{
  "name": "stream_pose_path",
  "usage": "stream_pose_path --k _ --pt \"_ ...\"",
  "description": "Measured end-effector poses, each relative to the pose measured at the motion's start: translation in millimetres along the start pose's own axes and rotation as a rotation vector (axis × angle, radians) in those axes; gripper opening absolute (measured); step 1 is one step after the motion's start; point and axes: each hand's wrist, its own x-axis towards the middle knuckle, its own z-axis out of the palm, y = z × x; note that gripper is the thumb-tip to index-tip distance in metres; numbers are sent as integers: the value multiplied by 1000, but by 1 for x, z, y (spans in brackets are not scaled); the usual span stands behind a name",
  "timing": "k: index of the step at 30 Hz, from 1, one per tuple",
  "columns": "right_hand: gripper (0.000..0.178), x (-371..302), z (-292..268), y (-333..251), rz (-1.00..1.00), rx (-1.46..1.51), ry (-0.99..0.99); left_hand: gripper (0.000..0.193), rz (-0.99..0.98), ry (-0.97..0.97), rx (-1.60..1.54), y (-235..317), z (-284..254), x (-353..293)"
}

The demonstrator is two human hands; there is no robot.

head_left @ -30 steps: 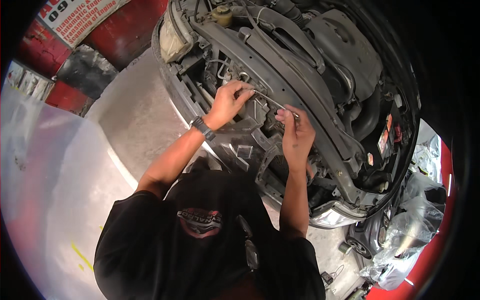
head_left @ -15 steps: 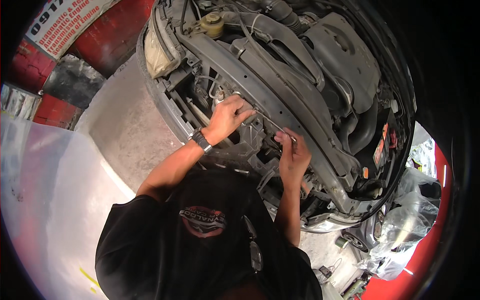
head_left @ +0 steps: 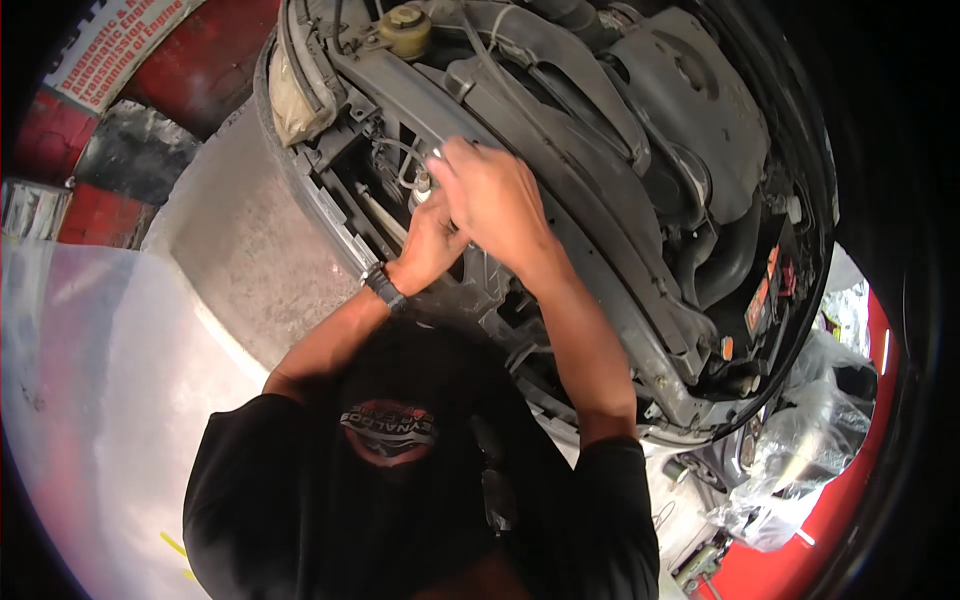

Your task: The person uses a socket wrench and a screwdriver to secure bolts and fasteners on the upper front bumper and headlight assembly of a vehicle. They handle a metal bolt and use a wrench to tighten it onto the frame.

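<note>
Both hands are together over the front crossmember [head_left: 405, 98] of a car with its engine bay exposed. My left hand [head_left: 430, 245], with a dark watch on the wrist, is closed low beside a metal pipe fitting [head_left: 422, 184]. Partly overlapping it from above, my right hand [head_left: 492, 200] has its fingers curled and slightly blurred, close to the same fitting. What either hand grips is hidden by the fingers. A thin hose [head_left: 402, 148] bends down to the fitting.
An engine cover [head_left: 690, 110] and a yellowish reservoir cap [head_left: 404, 20] lie beyond the crossmember. The pale headlight [head_left: 297, 105] is at left. At the right are a battery [head_left: 765, 290] and clear plastic sheeting [head_left: 800, 430]. A translucent panel [head_left: 110, 360] stands at lower left.
My right hand has moved left and away from me, from the near end of a thin metal rod to over my left hand. The rod no longer shows. My left hand has shifted slightly left.
</note>
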Motion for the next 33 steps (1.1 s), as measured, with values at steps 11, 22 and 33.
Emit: stream_pose_path --k 11,22,33 --pt "18 -147 -22 6 453 542 415 14 -199 -106 -11 28 -4 1" --pt "23 -170 -23 13 558 457 364 12 -21 8 54 17 3 4" --pt "20 6 10 3 83 -65 -62 21 -53 49 -38 0 8 -10"
